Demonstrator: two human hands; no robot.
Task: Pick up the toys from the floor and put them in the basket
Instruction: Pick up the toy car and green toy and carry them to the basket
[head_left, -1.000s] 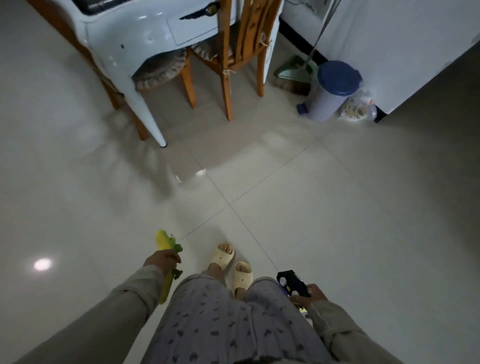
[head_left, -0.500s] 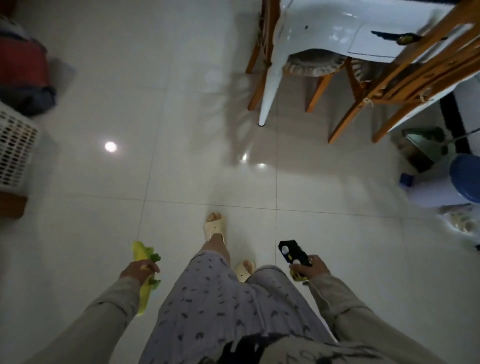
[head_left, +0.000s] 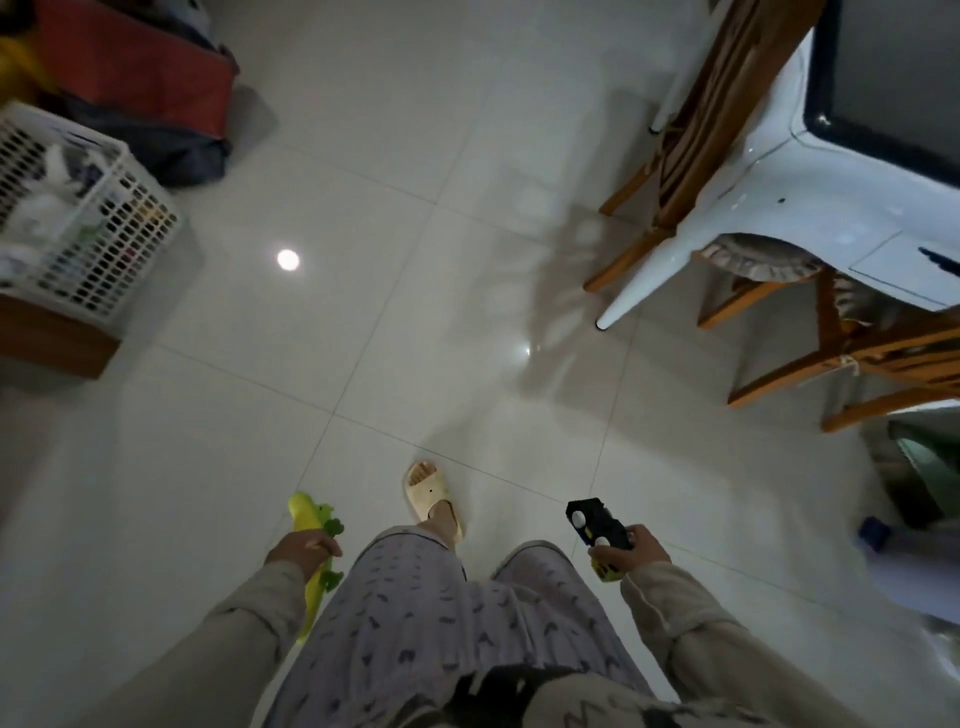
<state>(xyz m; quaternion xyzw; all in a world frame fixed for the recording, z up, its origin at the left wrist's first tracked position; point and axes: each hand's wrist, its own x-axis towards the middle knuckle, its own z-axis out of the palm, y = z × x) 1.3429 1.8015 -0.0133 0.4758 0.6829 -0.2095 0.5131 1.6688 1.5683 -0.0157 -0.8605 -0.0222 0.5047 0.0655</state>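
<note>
- The yellow-green crocodile toy (head_left: 315, 551) is gripped in the left hand (head_left: 304, 552), fingers wrapped round its middle; its long axis runs near to far, one end rising past the knuckles toward the far floor, the other trailing down beside the left sleeve (head_left: 228, 639).
- The black toy car (head_left: 597, 530) is clasped in the right hand (head_left: 631, 553), held underside up (two white wheels show), its long axis pointing far and slightly left; a yellow part peeks out under the fingers.
- No readable writing or brand shows on either toy.
- Both toys are held above the floor, either side of the person's patterned trousers (head_left: 447, 618); a cream slipper (head_left: 431, 499) steps forward between them.
- The white lattice basket (head_left: 98, 234) stands far left, well apart from both hands, resting on a brown wooden base (head_left: 52, 338); blurred white and coloured items lie inside it.
- Behind the basket, a red and dark bag (head_left: 145, 88) sits on the floor.
- The pale tiled floor (head_left: 389, 286) reflects a round ceiling light.
- To the far right stands a white table (head_left: 810, 197) with wooden chairs (head_left: 691, 130) tucked around it.
</note>
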